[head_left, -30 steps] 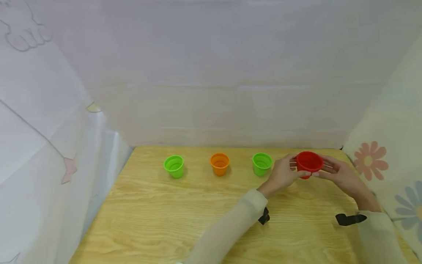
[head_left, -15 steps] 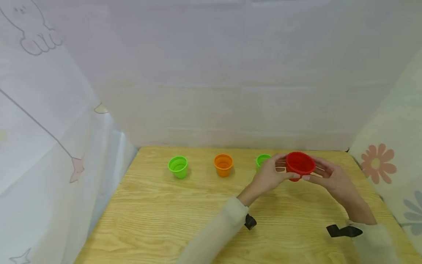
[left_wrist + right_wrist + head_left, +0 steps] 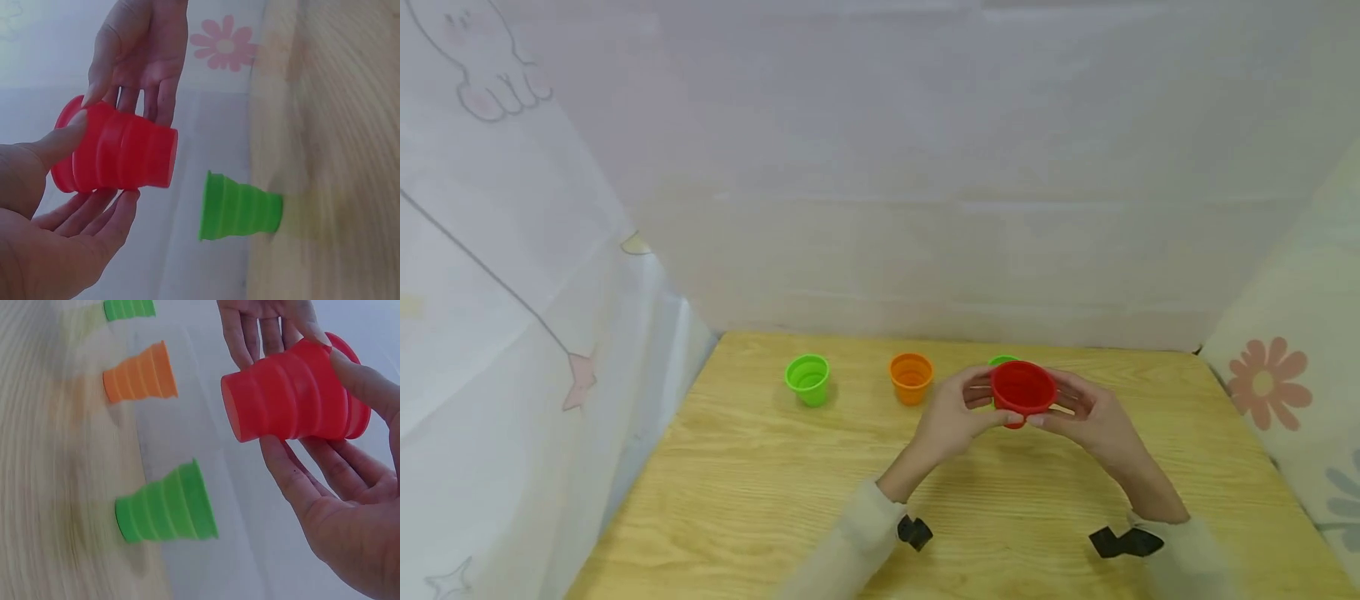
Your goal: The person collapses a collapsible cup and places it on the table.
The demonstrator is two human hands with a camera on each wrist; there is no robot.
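Both hands hold a red collapsible cup [image 3: 1023,388] upright, clear of the tabletop. My left hand [image 3: 951,417] grips its left side, thumb on the near wall and fingers around the far side. From the right, my right hand [image 3: 1093,421] grips it the same way, the two thumbs almost meeting. In the wrist views the cup's ribbed wall [image 3: 119,147] and flat base [image 3: 231,407] show. Behind the red cup stands a green cup [image 3: 165,506], mostly hidden by it in the head view.
An orange cup [image 3: 912,379] and another green cup [image 3: 808,379] stand upright farther left, in a row with the first green one on the wooden table [image 3: 760,500]. Pale printed sheets [image 3: 880,167] enclose the table's back and sides.
Both hands have carried the red cup leftward and a little nearer, from the right of the right-hand green cup to in front of it. The head view has shifted slightly.
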